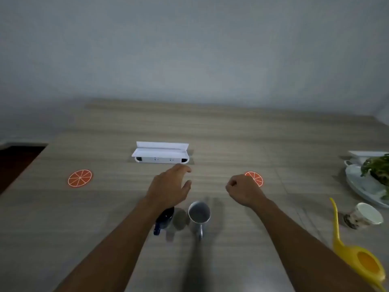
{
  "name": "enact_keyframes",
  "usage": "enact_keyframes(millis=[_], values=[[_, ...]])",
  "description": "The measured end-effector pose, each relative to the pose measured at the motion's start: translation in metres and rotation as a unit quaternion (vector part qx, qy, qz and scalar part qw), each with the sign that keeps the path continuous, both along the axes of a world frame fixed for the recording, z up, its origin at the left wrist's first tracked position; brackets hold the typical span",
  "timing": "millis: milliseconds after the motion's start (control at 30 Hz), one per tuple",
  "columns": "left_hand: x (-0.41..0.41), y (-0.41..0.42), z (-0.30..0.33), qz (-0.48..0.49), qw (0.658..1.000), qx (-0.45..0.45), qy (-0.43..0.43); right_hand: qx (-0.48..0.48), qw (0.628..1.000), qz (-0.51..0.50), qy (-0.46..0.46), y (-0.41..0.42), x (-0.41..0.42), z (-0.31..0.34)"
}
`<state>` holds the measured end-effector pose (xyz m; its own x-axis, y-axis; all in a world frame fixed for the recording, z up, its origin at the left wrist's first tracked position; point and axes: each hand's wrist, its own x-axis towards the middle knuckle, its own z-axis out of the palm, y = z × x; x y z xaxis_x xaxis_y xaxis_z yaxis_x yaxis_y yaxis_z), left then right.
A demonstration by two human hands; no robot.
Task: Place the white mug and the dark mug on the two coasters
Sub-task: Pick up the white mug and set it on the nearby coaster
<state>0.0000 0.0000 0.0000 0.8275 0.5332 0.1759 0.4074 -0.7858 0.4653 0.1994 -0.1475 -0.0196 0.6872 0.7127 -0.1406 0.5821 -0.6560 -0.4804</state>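
The white mug (199,214) stands upright near the table's middle, handle toward me. Left of it the dark mug (164,220) is partly hidden under my left wrist. My left hand (170,186) hovers above and beyond the dark mug, fingers apart, holding nothing. My right hand (244,189) is loosely curled with nothing in it, to the right of the white mug. One orange-slice coaster (80,178) lies far left. The second coaster (257,178) is half covered by my right hand.
A white socket box (161,154) with its lid up sits behind my hands. At the right are a plate with greens (362,186), a patterned paper cup (364,216) on its side and a yellow watering can (355,258). The table's left edge (23,171) drops off.
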Motion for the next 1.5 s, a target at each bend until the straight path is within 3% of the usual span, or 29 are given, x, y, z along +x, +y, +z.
enact_keyframes(millis=[200, 300, 533, 667, 767, 967, 1167, 1500], values=[[-0.025, -0.050, -0.067, 0.028, 0.994, -0.100, -0.044, -0.018, 0.987, -0.058, 0.146, -0.030, -0.039, -0.072], [-0.037, -0.070, -0.104, 0.034, 0.993, -0.105, -0.045, 0.001, 0.969, -0.120, 0.218, -0.038, -0.054, -0.098], [-0.055, -0.092, -0.174, 0.041, 0.986, -0.114, 0.115, 0.085, 0.885, -0.209, 0.407, -0.036, -0.094, -0.119], [-0.061, -0.096, -0.194, 0.008, 0.970, -0.080, 0.232, 0.087, 0.860, -0.185, 0.467, -0.031, -0.104, -0.124], [-0.062, -0.096, -0.203, 0.014, 0.965, -0.065, 0.253, 0.078, 0.838, -0.154, 0.518, -0.029, -0.105, -0.125], [-0.057, -0.096, -0.196, -0.017, 0.960, -0.052, 0.275, 0.105, 0.829, -0.151, 0.529, -0.034, -0.091, -0.123], [-0.045, -0.098, -0.206, -0.014, 0.970, -0.025, 0.241, 0.177, 0.809, -0.206, 0.520, -0.059, -0.055, -0.109], [0.080, -0.082, -0.186, -0.062, 0.956, -0.053, 0.282, 0.277, 0.803, -0.307, 0.429, -0.083, 0.032, -0.114]])
